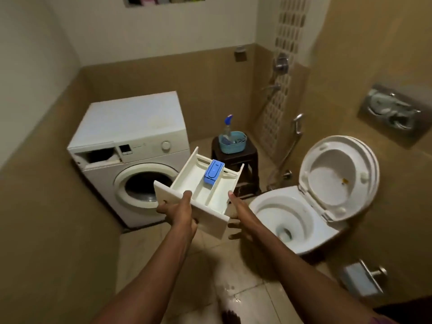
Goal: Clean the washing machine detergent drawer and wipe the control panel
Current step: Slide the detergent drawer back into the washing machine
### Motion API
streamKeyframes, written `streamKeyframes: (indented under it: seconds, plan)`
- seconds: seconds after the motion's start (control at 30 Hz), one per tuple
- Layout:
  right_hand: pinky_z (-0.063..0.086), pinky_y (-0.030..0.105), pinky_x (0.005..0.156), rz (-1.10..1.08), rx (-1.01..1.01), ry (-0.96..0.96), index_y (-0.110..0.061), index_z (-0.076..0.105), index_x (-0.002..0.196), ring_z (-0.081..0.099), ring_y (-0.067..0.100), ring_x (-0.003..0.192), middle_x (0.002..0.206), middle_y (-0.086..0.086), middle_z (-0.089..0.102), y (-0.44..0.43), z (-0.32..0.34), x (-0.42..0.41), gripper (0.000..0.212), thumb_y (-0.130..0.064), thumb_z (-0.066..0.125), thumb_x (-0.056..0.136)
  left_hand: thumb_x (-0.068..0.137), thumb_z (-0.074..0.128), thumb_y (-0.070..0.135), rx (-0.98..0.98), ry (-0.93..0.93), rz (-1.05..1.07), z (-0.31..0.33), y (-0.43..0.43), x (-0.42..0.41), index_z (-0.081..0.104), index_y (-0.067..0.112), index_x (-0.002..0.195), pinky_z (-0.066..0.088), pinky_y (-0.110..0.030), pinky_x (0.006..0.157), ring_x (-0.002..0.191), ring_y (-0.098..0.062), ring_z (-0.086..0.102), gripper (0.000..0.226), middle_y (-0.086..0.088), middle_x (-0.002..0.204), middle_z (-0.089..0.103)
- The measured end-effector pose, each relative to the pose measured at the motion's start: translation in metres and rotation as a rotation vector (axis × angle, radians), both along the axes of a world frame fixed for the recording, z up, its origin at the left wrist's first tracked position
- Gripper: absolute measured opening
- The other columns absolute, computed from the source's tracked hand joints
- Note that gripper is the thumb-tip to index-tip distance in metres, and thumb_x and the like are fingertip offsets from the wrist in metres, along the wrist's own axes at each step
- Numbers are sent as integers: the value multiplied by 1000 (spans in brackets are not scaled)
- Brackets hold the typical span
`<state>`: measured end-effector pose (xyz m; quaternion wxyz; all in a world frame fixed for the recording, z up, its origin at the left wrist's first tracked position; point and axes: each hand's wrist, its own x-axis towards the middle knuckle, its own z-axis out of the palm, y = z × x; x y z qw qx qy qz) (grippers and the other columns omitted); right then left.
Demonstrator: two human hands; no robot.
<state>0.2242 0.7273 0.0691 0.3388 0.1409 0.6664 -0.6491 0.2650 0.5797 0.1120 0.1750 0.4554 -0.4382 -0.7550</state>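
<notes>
Blue insert [213, 172] in detergent drawer [189, 180]

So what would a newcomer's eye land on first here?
Probably the white detergent drawer, held up mid-frame by the left hand and right hand, with a bright blue insert near its far end. Behind it on the left, the washing machine shows a dark empty slot beside its control panel. On the right, a toilet stands with its lid up.
</notes>
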Motion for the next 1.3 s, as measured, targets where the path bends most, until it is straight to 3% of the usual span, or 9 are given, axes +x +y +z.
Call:
streamKeyframes:
  seconds: [0.13, 0.23, 0.4, 0.53, 0.67, 0.77, 0.97, 1.1, 1.3]
  plan:
    - [52, 37, 76, 75, -77, 99, -36, 37, 131, 62, 17, 95, 108, -8, 61, -39, 2, -34, 39, -57, 36, 98, 82, 72, 12, 57, 9, 14, 9, -23, -21, 27, 20, 137, 52, -64, 83, 102, -30, 58, 71, -12, 123, 51]
    - [53, 34, 80, 70, -78, 197, -28, 34, 141, 61, 15, 101, 119, -4, 59, -62, 3, -59, 44, -47, 35, 102, 82, 74, 15, 50, -26, -38, 6, -43, -35, 23, 23, 139, 51, -69, 83, 112, -34, 58, 76, -14, 128, 51]
    - [52, 40, 84, 156, -23, 222, -27, 38, 143, 59, 18, 100, 117, -1, 58, -93, 5, -105, 44, -44, 37, 102, 52, 81, 67, 55, -156, -168, 6, -84, -47, 28, 29, 145, 46, -77, 77, 109, -36, 63, 113, -9, 134, 57]
    - [52, 38, 76, 300, -19, 172, -27, 42, 135, 61, 17, 92, 106, -4, 60, -121, 6, -133, 39, -47, 36, 102, 79, 69, 62, 70, -153, -121, 18, -119, -48, 38, 23, 128, 48, -71, 86, 120, -42, 51, 70, -6, 124, 50]
    - [50, 42, 85, 448, -31, 134, -29, 45, 125, 60, 16, 93, 101, -7, 60, -155, 3, -152, 32, -48, 38, 100, 74, 62, 74, 170, -57, -156, 8, -159, -46, 53, 25, 133, 40, -79, 88, 114, -46, 58, 77, -13, 119, 65]
    - [49, 32, 71, 522, -26, 133, -27, 45, 127, 59, 12, 92, 103, -8, 59, -185, -1, -167, 34, -48, 41, 99, 72, 57, 79, 251, -13, -121, -6, -188, -45, 52, 20, 138, 36, -80, 91, 121, -48, 54, 89, -19, 131, 61]
    - [45, 52, 102, 585, 11, 114, -25, 46, 135, 60, 26, 111, 121, 0, 62, -257, -17, -205, 46, -51, 44, 97, 72, 65, 70, 378, 51, -82, -31, -254, -64, 48, 22, 136, 38, -82, 87, 131, -49, 43, 82, -22, 139, 51]
    - [43, 54, 104, 572, 30, 117, -28, 47, 136, 56, 32, 120, 136, 9, 55, -318, -16, -230, 60, -64, 48, 88, 75, 69, 58, 378, 71, -3, -41, -315, -90, 51, 20, 135, 44, -76, 86, 118, -51, 55, 73, -23, 131, 58]
    - [44, 50, 95, 453, -39, -32, -35, 64, 111, 62, 27, 106, 110, 1, 70, -397, -16, -228, 55, -77, 45, 81, 86, 65, 42, 352, 96, 126, -45, -389, -109, 58, 21, 126, 50, -69, 86, 111, -40, 57, 46, -17, 118, 61]
